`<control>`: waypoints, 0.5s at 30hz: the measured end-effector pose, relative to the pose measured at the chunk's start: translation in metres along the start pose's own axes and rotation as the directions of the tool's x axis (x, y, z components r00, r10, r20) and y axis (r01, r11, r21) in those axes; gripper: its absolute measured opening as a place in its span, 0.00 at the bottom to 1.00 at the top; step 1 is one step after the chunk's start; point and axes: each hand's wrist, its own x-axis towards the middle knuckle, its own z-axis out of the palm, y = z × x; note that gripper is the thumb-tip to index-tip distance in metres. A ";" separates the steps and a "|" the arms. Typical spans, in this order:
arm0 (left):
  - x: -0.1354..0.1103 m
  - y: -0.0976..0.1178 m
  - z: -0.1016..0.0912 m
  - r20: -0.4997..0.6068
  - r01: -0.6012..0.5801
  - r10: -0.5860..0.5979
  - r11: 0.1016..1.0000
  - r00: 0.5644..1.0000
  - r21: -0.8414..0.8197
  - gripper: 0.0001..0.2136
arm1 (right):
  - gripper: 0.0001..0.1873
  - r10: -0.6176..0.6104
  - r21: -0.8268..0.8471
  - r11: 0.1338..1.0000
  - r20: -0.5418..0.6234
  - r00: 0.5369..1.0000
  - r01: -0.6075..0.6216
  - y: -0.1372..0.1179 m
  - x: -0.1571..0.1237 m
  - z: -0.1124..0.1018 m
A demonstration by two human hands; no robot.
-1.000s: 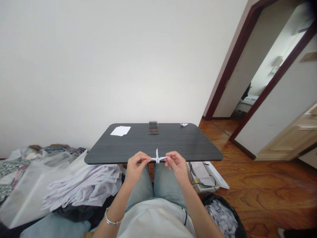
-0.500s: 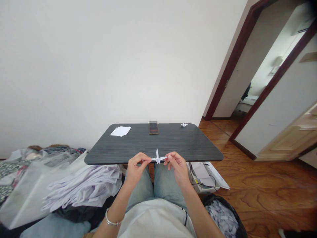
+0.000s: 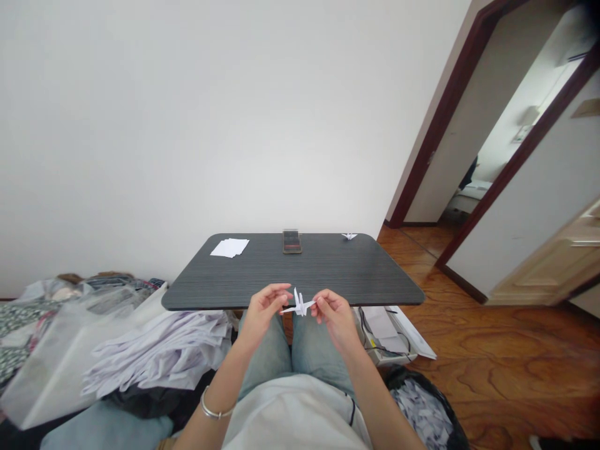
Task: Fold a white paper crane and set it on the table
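1. Head view: we hold a small paper crane (image 3: 299, 304) in the air at the near edge of the dark surface (image 3: 328, 272).
2. Our left hand (image 3: 262, 309) pinches one wing tip, and our right hand (image 3: 334, 312) pinches the other.
3. Paper sheets (image 3: 229, 247), a phone (image 3: 291, 241) and a second crane (image 3: 349, 236) lie along the far edge.

The folded white paper (image 3: 299, 305) was too small for its creases to be read; the fingers of the right hand (image 3: 334, 314) hid one tip, and whether the left hand (image 3: 260, 310) pinched the other or merely touched it could not be told. Both forearms (image 3: 224, 382) ran off the bottom edge. The paper shape (image 3: 349, 236) and the dark flat object (image 3: 291, 241) at the far side of the table (image 3: 375, 281) were too small to identify, and the clear-wrapped heap (image 3: 60, 350) at left was blurred and cut off.
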 end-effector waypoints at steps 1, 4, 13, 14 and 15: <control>0.001 0.000 0.002 0.023 0.011 -0.010 0.999 1.000 -0.031 0.13 | 0.11 0.013 0.015 1.000 0.013 1.000 -0.014 -0.001 0.000 0.001; 0.003 -0.001 0.004 0.064 0.020 -0.015 0.996 0.998 -0.092 0.13 | 0.12 0.039 0.038 0.998 0.038 0.999 -0.040 -0.003 -0.001 0.003; 0.003 -0.001 0.007 0.073 0.050 -0.042 0.993 0.996 -0.105 0.08 | 0.14 0.063 0.015 0.998 0.065 0.996 -0.064 -0.004 -0.003 0.005; 0.003 0.000 0.008 0.074 0.051 -0.043 0.993 0.996 -0.109 0.08 | 0.14 0.068 0.012 0.998 0.073 0.995 -0.069 -0.004 -0.003 0.005; 0.003 0.000 0.008 0.077 0.051 -0.042 0.992 0.996 -0.116 0.09 | 0.14 0.074 0.010 0.997 0.080 0.994 -0.075 -0.003 -0.004 0.005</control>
